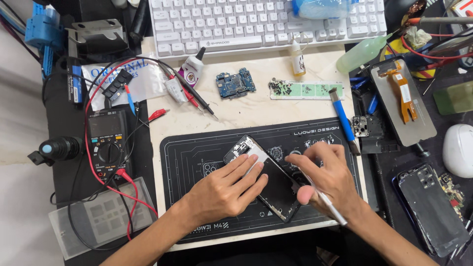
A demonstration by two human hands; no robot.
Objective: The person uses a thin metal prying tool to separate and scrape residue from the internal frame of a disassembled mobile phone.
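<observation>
opened phone (266,180) lies on the black work mat (187,162) at lower centre of the frame, long axis diagonal from upper left to lower right, back cover off, internals showing at its upper end. left hand (224,192) lies flat on it from the lower left, fingers spread over the middle, pinning it down; that grip is open, pressing not clasping. right hand (330,180) comes in from the lower right, its grip closed pen-style round a thin white-handled tool (329,206), tip hidden behind the fingers at the phone's right edge. both hands touch the phone; the right one is nearer its lower end. labels and packages: white plastic bag with blue print at upper left under the red and black probe leads (194,96); small white glue bottle (193,66) with black nozzle just below the white keyboard (256,22); pale green parts strip (305,90) at upper centre right; blue circuit board (235,83) to its left; black multimeter (108,143) at left; blue-handled tool (342,118) right of the mat on the surface.
</observation>
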